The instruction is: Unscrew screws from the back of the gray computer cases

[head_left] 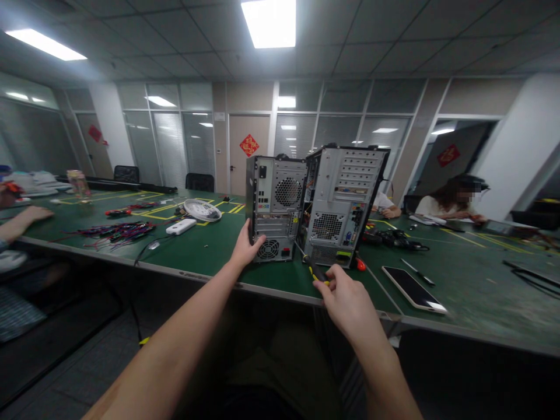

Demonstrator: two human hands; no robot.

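Two computer tower cases stand rear-side toward me on the green table [205,251]. My left hand [245,245] grips the lower left corner of the smaller case [275,204]. The larger silver case [345,198] stands just to its right, side panel off. My right hand [345,297] is shut on a screwdriver [314,269] with a yellow and black handle, its tip pointing up-left toward the gap between the two cases.
A smartphone [413,289] lies right of my right hand, with a pen [417,272] beyond. Black cables [394,238], a white fan grille [202,210], a white power strip [181,226] and coloured wires [118,230] lie about. Seated people work at far right [450,201] and left [21,221].
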